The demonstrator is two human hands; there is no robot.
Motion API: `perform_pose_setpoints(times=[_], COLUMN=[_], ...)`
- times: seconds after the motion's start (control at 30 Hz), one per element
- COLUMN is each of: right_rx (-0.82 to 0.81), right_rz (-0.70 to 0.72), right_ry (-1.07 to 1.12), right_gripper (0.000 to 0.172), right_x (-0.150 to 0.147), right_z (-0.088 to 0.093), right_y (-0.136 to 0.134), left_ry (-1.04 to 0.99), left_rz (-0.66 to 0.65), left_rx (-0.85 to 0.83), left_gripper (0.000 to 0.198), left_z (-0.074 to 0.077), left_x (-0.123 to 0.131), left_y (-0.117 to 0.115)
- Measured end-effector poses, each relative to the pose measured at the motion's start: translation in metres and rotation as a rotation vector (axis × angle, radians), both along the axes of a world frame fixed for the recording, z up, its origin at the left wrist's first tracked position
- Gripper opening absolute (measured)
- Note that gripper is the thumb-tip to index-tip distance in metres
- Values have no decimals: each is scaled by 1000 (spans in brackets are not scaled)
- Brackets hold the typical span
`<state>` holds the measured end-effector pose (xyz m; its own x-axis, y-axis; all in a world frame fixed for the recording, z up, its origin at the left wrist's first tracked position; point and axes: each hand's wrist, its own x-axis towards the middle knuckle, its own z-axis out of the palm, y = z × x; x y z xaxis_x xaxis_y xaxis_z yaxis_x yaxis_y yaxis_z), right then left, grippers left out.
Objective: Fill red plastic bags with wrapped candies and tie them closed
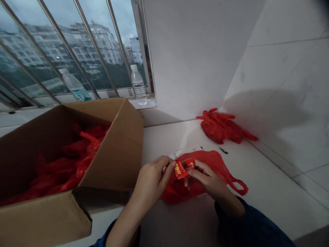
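My left hand (152, 176) and my right hand (205, 180) meet over a red plastic bag (217, 164) lying on the white counter (269, 192). Together their fingertips pinch a small red paper piece with gold characters (183, 168), bent in the middle. The bag's loop handle (238, 187) trails to the right of my right hand. Both hands are closed on the paper piece, just right of the cardboard box.
A large open cardboard box (115, 154) full of red plastic bags (64, 164) stands at the left. Another bundle of red bags (221, 127) lies at the back by the wall. Two water bottles (138, 85) (73, 85) stand on the barred window's sill. A small black item (223, 150) lies on the counter.
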<state>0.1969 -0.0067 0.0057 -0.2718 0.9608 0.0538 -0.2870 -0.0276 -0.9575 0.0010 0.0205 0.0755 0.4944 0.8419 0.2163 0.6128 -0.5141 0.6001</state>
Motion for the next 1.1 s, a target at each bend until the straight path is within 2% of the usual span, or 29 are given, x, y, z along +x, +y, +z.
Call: perform_pose_setpoints(times=[0.1, 0.23, 0.37, 0.5, 0.6, 0.77, 0.97, 1.1], right_rx=[-67, -85, -48, -49, -64, -6, 114, 176], right_rz=[-39, -28, -166, -292, -277, -203, -221, -286], right_ry=[90, 16, 103, 221, 249, 197, 82, -7], right_gripper=[29, 29, 25, 23, 26, 25, 22, 21], right_x=[-11, -19, -22, -24, -23, -19, -19, -19], right_z=[-2, 4, 6, 0, -2, -2, 1, 4], right_y=[-3, -8, -8, -4, -4, -4, -5, -8], left_ry=[29, 42, 44, 52, 15, -28, -87, -109], left_rz=[-6, 17, 44, -41, -63, -29, -20, -40], left_rx=[-21, -29, -25, -78, -73, -48, -6, 14], left_gripper=[29, 31, 37, 25, 20, 22, 24, 19], left_z=[-3, -5, -3, -3, -4, -2, 3, 4], left_x=[1, 5, 5, 5, 6, 5, 3, 4], left_y=[2, 3, 2, 1, 1, 1, 0, -1])
